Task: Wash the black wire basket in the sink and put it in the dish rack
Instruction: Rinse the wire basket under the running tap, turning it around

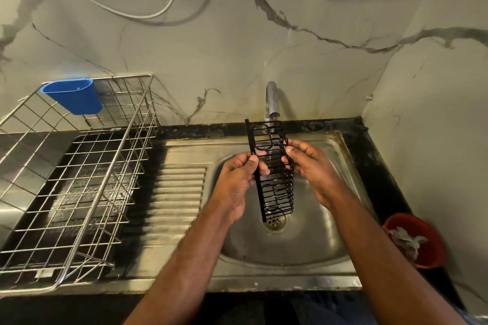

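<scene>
A long, narrow black wire basket (274, 182) hangs over the round steel sink (311, 240), its far end just under the tap (272, 100) and its near end above the drain (274, 221). My left hand (237, 174) grips the basket's solid left rail with thumb and curled fingers. On the other side, my right hand (309, 163) pinches the right wire edge with its fingertips. The steel wire dish rack (79, 171) stands on the counter to the left of the sink.
A blue plastic cup (74, 96) hangs on the rack's back rim. A ribbed steel drainboard (177, 192) lies between rack and sink. A red bowl (420, 240) holding a cloth sits at the right by the wall. A white cable loops on the marble wall.
</scene>
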Motion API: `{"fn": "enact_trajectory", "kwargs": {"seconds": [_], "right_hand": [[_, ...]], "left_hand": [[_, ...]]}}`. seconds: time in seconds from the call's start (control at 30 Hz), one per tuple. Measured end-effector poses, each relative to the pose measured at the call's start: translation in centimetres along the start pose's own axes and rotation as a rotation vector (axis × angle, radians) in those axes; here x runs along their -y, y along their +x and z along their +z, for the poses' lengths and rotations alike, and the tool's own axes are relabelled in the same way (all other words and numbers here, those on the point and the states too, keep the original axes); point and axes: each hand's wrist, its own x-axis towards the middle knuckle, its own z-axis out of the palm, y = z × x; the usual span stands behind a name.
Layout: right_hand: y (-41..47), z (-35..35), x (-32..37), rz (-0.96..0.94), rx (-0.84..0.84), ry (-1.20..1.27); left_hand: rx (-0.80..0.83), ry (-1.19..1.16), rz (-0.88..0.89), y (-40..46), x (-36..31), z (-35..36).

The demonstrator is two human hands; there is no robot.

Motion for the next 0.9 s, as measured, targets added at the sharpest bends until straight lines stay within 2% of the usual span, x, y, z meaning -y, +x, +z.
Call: {"fn": "enact_trajectory", "kwargs": {"seconds": [0.7,0.9], "right_hand": [[-1.4,1.3,0.7,0.031,-0.029,0.075],[-0.7,1.8,0.2,0.001,-0.066,0.113]], "left_hand": [[0.015,0.025,0.032,-0.7,0.3,-0.6],[0.065,0.132,0.078,-0.9,-0.2,-0.6]]}}
